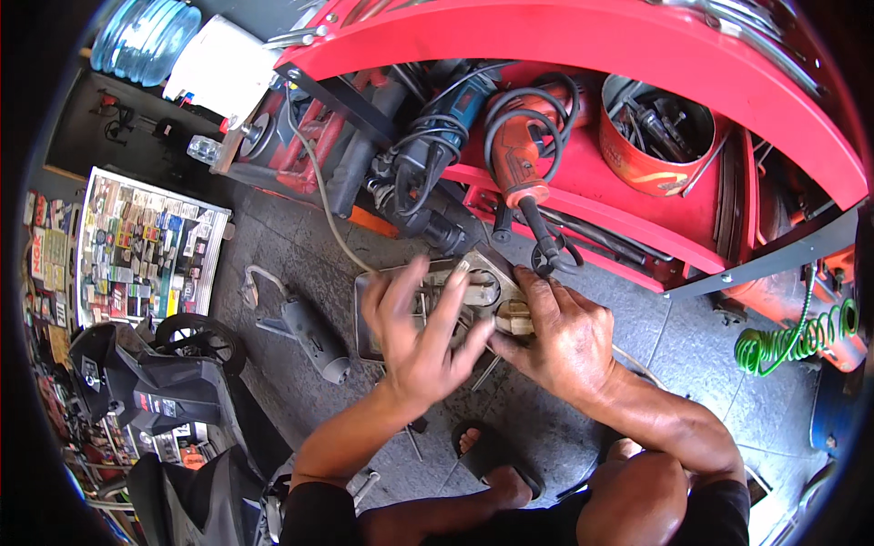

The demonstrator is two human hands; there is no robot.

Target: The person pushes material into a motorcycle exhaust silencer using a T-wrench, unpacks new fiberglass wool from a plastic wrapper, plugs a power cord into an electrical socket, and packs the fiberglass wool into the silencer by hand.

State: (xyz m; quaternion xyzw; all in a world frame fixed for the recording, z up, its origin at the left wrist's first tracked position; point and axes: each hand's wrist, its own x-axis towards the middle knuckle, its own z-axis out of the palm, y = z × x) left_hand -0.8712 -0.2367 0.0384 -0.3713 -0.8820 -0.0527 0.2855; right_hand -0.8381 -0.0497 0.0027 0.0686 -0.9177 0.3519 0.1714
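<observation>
My left hand (421,341) hovers over a shallow grey metal tray (365,348), its fingers spread and slightly smeared by motion. Nothing shows in its grasp. Close on its right, my right hand (566,341) is closed on the edge of a grey metal casting (496,264) with rounded openings. Its fingers lie along the far side, and its thumb is on the near side. A small tan, ribbed piece (514,318) sits beside the right thumb. Thin metal rods or tools lie in and next to the tray, partly covered by my left hand.
Ahead stands a red workbench (583,196) with a corded orange power tool (517,150), a blue one (460,109) and a tin of tools (657,136). An exhaust muffler (314,337) lies on the floor at left, near a motorcycle (173,391). A green coiled hose (792,341) hangs at right.
</observation>
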